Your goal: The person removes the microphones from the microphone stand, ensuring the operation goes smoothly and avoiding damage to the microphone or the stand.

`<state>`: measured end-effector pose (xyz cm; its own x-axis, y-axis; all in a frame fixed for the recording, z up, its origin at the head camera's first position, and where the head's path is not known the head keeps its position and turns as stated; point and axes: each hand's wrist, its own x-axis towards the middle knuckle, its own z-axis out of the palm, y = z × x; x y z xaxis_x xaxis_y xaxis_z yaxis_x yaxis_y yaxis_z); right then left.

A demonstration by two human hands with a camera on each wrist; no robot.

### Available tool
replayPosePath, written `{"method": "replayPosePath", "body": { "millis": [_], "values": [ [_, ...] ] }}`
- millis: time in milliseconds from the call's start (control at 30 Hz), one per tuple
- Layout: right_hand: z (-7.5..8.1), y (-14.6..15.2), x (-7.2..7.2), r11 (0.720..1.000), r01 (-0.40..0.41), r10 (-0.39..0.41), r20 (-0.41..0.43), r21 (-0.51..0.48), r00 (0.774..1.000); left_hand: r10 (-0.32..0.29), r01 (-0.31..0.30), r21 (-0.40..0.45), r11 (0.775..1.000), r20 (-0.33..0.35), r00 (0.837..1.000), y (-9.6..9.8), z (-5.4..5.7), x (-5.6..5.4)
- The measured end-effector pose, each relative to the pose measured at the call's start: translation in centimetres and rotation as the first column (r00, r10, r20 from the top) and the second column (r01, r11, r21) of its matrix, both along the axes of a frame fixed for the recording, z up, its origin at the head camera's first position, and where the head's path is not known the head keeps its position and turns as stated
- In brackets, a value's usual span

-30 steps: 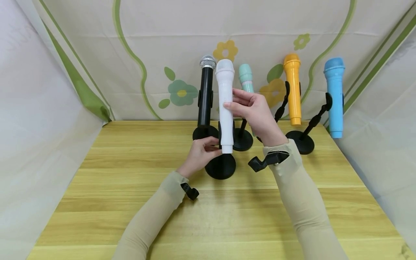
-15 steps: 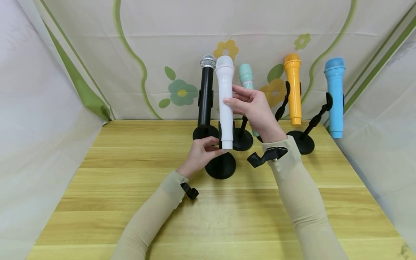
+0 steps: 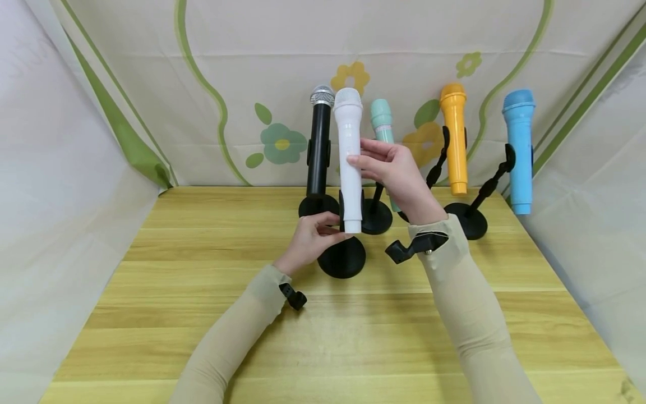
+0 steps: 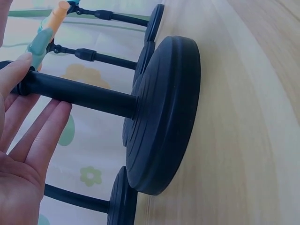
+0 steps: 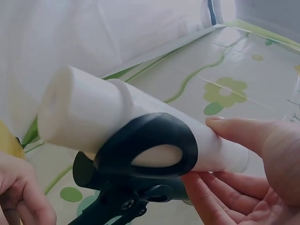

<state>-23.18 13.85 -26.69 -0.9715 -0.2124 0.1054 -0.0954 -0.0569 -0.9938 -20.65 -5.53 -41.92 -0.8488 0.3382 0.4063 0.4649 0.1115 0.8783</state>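
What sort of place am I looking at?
Probably a makeshift cloth-lined booth: flower-printed cloth behind a wood-grain table, with microphones on black stands.

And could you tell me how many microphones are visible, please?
5, left to right: black one, white one in the right hand, mint one behind that hand, orange one, blue one.

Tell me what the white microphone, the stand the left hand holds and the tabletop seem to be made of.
White microphone: likely glossy plastic; bright highlights on a smooth surface.
Stand: satin black plastic or coated metal; soft, even sheen, can't tell which.
Tabletop: wood or wood-look laminate; plank-like grain with a light sheen.
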Motion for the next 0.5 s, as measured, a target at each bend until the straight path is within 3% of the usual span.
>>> {"method": "replayPosePath", "body": {
  "millis": [33,167,267,500],
  "values": [
    [0.0,0.0,0.1,1.0,-0.002,0.002,0.008,-0.003,1.0,0.0,0.0,0.001,1.0,-0.002,1.0,0.0,0.5,0.3],
    [-0.4,0.2,0.4,0.999,-0.025,0.025,0.011,0.031,1.0,-0.012,0.012,0.012,1.0,0.003,1.0,-0.3,0.6,0.4],
    [-0.6,0.4,0.7,0.996,-0.038,0.039,-0.011,0.077,0.999,-0.021,0.021,0.019,1.0,0.014,1.0,-0.3,-0.9,-0.6],
    [-0.5,0.4,1.6,0.987,-0.02,0.024,-0.024,0.159,0.999,-0.015,0.015,0.007,1.0,-0.003,1.0,-0.3,-0.9,-0.7]
  ]
}}
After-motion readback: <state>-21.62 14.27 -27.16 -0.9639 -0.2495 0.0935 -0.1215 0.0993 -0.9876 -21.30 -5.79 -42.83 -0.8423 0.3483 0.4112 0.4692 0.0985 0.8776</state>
